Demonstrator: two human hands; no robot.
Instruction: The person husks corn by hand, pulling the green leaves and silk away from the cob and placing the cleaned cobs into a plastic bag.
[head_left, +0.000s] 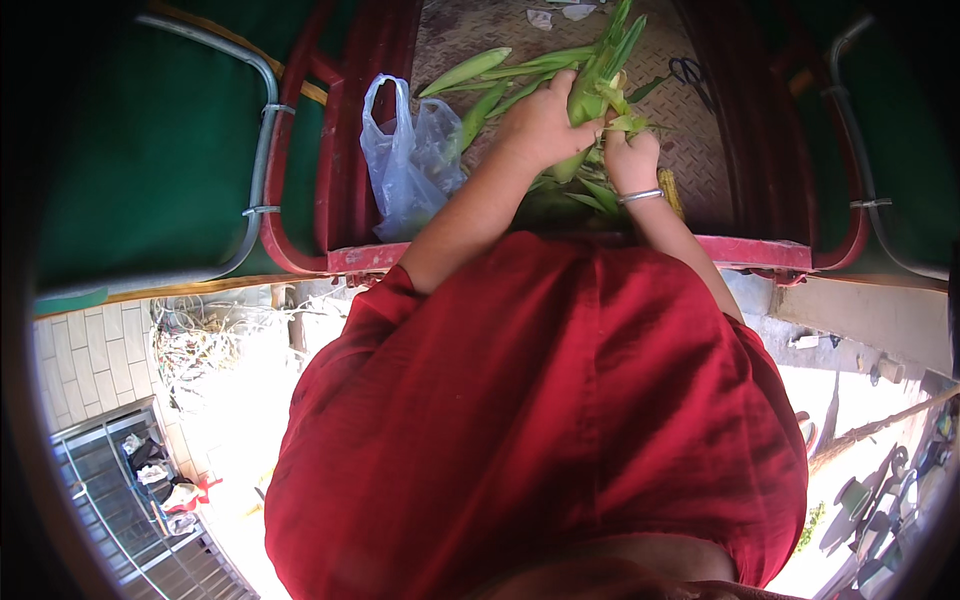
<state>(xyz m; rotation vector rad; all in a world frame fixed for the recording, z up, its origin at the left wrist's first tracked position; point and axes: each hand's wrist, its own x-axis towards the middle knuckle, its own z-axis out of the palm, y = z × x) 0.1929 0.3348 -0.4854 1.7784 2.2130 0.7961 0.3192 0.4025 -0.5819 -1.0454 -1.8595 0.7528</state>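
Note:
My left hand grips an ear of corn in its green husk, its leafy end pointing up and away from me. On the ear's right side, my right hand, with a silver bangle on the wrist, pinches a pale green husk leaf that is folded outward. Both hands are above the rusty diamond-plate metal floor of a red truck or cart bed. Loose husk leaves lie left of the ear. Yellow kernels of another ear of corn show beside my right wrist, partly hidden by it.
A translucent blue plastic bag stands left of my left forearm. Dark-handled scissors lie at the right wall. White scraps are at the far end. The bed's red edge runs between me and the floor.

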